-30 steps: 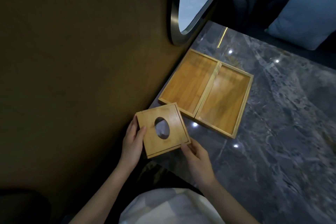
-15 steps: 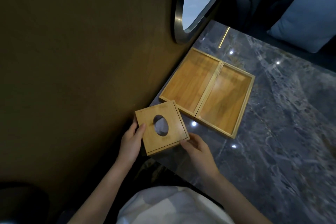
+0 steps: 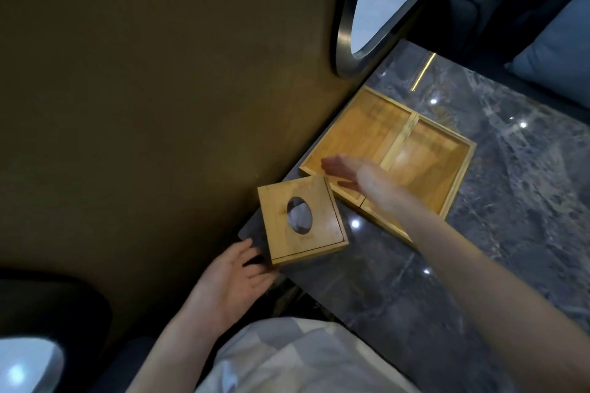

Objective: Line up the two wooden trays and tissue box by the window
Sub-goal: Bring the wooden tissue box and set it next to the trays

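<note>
A square wooden tissue box [image 3: 301,219] with an oval hole in its top stands on the dark marble table by the wall. My left hand [image 3: 234,281] rests at its near left corner, fingers spread and touching its side. Two shallow wooden trays lie side by side beyond it: the left tray [image 3: 360,134] against the wall, the right tray [image 3: 431,166] touching it. My right hand [image 3: 354,174], blurred and flat with fingers apart, hovers over the near end of the left tray, holding nothing.
The brown wall [image 3: 159,89] runs along the table's left edge, with an oval window [image 3: 383,0] above the trays. A blue cushion [image 3: 555,70] lies on the dark seat past the table [image 3: 479,265]. Another window [image 3: 25,364] shows at the bottom left.
My right hand has let go of the tissue box and reached forward over the left tray. My left hand has slipped to the box's near corner. The box sits a little closer to the trays.
</note>
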A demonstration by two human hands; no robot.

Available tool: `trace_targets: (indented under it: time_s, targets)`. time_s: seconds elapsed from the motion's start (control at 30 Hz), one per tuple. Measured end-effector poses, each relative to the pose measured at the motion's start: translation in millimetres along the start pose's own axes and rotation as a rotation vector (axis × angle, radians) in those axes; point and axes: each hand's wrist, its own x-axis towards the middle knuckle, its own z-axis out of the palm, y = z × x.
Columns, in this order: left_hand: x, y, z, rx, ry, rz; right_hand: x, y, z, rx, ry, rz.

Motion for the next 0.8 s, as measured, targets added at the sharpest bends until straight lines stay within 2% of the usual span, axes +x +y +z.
trace_targets:
  time_s: [0.1, 0.17, 0.3, 0.53, 0.67, 0.8]
  targets:
    - [-6, -10, 5, -0.023, -0.027, -0.053, 4, 2, 7, -0.118, -0.047, 0.068]
    - [-8, -12, 6, -0.109, -0.029, -0.054, 3, 2, 9, -0.112, -0.053, 0.095]
    - [-11, -12, 10, -0.195, -0.036, -0.014, -2, 0, 9, -0.035, -0.07, 0.089]
    - [-11, 1, 13, -0.242, -0.007, 0.019, -7, 10, -1, -0.141, -0.078, 0.072]
    - [-10, 10, 7, -0.198, -0.024, 0.051, -15, 12, -4, -0.212, -0.122, -0.022]
    - [-12, 15, 6, -0.091, -0.024, 0.117, -21, 16, -7, -0.291, -0.124, -0.035]
